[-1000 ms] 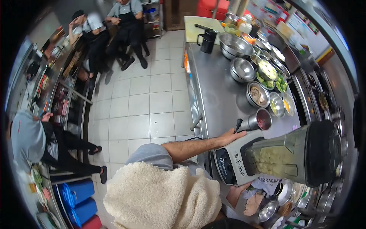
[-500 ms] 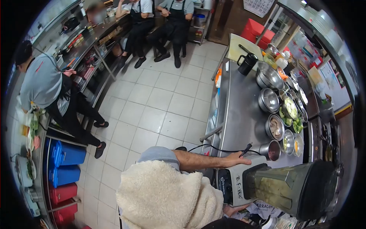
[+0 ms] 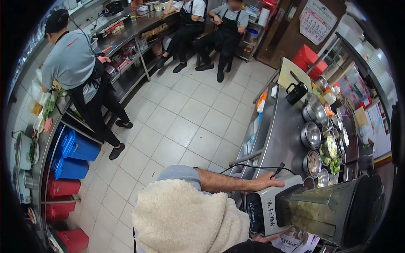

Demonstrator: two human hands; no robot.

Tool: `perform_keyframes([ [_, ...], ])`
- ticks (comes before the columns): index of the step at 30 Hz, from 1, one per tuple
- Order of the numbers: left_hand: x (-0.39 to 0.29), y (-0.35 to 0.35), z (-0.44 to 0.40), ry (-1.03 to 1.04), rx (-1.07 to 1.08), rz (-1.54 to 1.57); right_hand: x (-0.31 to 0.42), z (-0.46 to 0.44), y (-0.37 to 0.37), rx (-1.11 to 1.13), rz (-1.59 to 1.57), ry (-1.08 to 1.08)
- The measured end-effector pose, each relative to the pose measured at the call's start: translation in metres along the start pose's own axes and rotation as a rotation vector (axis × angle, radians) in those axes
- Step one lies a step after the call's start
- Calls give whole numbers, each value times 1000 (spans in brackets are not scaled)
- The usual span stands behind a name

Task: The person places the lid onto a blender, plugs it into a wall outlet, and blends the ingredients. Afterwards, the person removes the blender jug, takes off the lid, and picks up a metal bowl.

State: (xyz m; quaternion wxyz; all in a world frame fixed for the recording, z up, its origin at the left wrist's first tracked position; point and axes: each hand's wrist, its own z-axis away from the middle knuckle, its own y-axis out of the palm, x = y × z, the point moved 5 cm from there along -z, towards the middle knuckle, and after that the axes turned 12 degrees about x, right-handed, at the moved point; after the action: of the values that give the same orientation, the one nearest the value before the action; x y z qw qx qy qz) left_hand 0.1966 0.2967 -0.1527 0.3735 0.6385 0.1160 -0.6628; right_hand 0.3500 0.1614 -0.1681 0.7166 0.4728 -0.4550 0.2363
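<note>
Beside the steel surface (image 3: 280,137), the blender (image 3: 310,211) was right between both hands! The left hand (image 3: 266,181) had its fingers grasping the base (image 3: 270,211) by the black plug (image 3: 279,168); the right hand (image 3: 268,237), mostly hidden, I couldn't tell.

Short grey sleeve (image 3: 179,172), bare forearm (image 3: 225,181), fleecy cream cloth (image 3: 190,215) over the torso

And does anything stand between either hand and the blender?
Nothing visible does: the left hand is on one side of the blender, the right hand, mostly hidden, at the other. The plug sticks up by the left hand.
</note>
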Motion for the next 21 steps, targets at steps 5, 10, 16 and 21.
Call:
perform_keyframes([
  [5, -10, -23, 18, 36, -80, -8, -3, 1, 25, 41, 19, 3],
  [10, -22, -56, 44, 68, -103, 32, -14, -2, 59, 98, 29, 27],
  [16, -40, -116, 91, 34, -225, 32, -34, -11, 121, 185, 31, 42],
  [21, -49, -172, 124, 133, -293, 94, -57, -12, 182, 261, 11, 69],
])
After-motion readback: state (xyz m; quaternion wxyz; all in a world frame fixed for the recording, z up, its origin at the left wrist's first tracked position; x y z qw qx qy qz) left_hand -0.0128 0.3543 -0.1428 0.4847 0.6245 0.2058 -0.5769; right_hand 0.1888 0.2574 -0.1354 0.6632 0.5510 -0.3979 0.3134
